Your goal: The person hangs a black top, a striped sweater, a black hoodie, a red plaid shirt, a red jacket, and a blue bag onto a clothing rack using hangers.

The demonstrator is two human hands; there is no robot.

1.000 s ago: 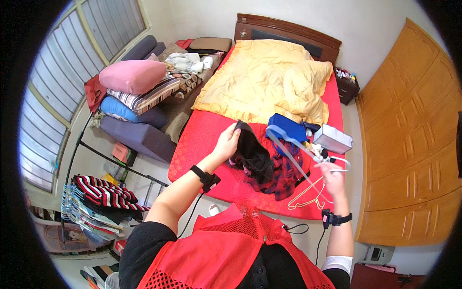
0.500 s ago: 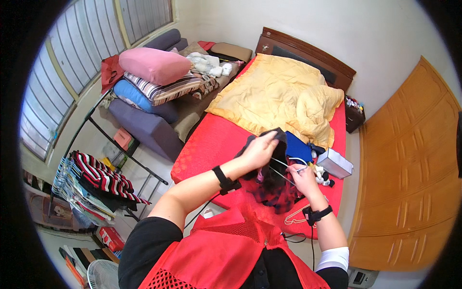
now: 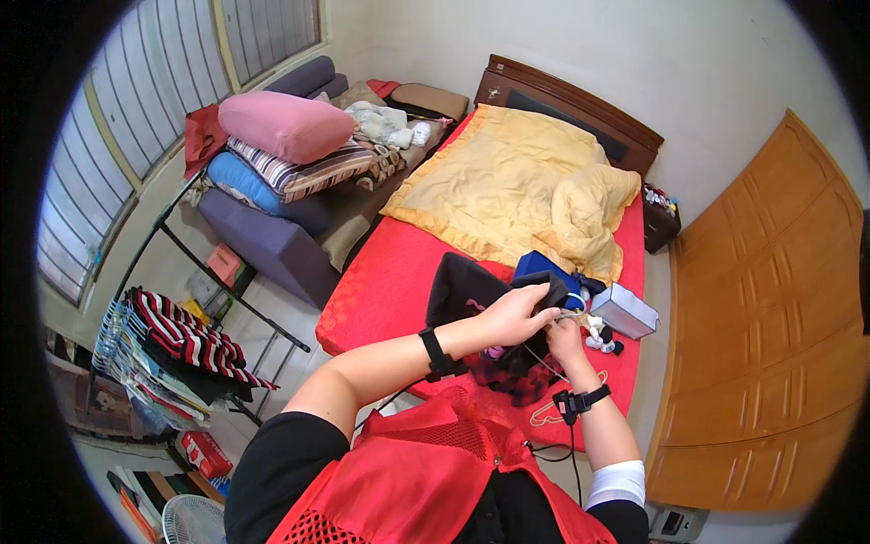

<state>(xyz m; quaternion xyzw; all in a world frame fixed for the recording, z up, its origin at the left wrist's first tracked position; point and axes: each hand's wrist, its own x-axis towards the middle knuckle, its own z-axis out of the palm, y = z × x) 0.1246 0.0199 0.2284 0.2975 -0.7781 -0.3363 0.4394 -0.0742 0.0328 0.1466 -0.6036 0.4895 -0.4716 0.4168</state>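
Observation:
A black garment (image 3: 459,288) with a bit of pink print hangs from my left hand (image 3: 517,315), whose fingers are closed on its edge. Close on the right, my right hand (image 3: 565,339) grips a pale clothes hanger (image 3: 581,306). The hanger's hook end stands out above the right fist, and its body runs into the garment, partly hidden by it. Under both hands, a red and black plaid cloth (image 3: 517,381) lies on the red bed sheet (image 3: 367,295). A second, light-coloured hanger (image 3: 544,415) rests beside it near the bed's front edge.
Beyond my hands are a blue box (image 3: 541,265), a white box (image 3: 625,311) and small black and white pieces (image 3: 598,335). A yellow quilt (image 3: 507,181) covers the far bed. Left stands a rack (image 3: 237,283) with hung clothes (image 3: 172,335); a sofa (image 3: 263,231) holds pillows.
The left hand has moved down and right, closer to the right hand. The black garment now spreads out wider to the left, and more of the hanger is hidden.

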